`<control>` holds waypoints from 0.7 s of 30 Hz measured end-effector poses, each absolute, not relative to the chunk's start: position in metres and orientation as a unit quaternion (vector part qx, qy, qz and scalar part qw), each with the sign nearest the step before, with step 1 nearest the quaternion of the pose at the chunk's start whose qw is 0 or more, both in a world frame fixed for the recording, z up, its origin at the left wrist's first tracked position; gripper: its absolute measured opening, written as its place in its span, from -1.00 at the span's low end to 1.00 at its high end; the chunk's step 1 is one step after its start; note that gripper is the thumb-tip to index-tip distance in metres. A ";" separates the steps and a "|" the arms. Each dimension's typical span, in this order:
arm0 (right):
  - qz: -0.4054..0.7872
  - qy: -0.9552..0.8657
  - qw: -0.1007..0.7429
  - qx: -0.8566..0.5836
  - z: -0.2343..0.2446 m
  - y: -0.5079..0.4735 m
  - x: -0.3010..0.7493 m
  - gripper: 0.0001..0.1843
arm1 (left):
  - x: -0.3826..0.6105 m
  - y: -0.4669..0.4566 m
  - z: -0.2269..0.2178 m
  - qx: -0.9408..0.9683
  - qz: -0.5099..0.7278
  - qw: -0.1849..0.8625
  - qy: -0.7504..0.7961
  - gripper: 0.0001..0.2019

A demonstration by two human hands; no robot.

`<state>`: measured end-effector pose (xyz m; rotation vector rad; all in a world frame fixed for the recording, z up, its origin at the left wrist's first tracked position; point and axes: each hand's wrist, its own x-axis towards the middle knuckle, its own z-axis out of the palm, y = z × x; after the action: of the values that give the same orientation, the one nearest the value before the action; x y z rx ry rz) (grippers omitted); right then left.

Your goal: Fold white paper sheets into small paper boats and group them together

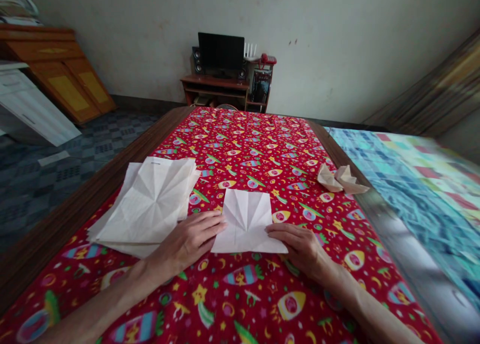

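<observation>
A small white sheet of paper with creases fanning out from its middle lies on the red patterned cloth in front of me. My left hand grips its left edge, fingers close together. At the right edge, my right hand holds the sheet with its fingertips and bent fingers. Both thumbs are mostly hidden. Left of the sheet, beside my left forearm, lies a stack of larger creased papers. Two folded paper shapes stand near the cloth's right edge.
The red cloth covers a long dark-edged wooden table. Beyond it stands a desk with a monitor and a red telephone. A bed with a blue patterned cover is on the right, and a wooden cabinet at far left.
</observation>
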<state>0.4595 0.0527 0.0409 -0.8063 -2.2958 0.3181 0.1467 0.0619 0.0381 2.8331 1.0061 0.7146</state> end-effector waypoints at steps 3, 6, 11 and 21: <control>0.113 -0.880 0.338 -0.314 0.042 0.048 0.463 -0.74 | 0.155 0.060 0.041 0.916 0.256 0.027 0.308 -0.70; 0.095 -0.886 0.327 -0.313 0.042 0.038 0.470 -0.75 | 0.162 0.051 0.051 0.916 0.275 0.034 0.289 -0.71; 0.066 -0.907 0.282 -0.306 0.045 0.026 0.475 -0.77 | 0.166 0.038 0.056 0.923 0.256 0.053 0.282 -0.75; 0.172 -0.870 0.300 -0.351 0.046 0.036 0.467 -0.79 | 0.166 0.039 0.050 0.903 0.297 0.108 0.290 -0.81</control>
<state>0.4674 0.0364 0.0464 -0.9306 -2.3106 0.4575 0.1662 0.0390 0.0496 2.6582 0.8535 0.8728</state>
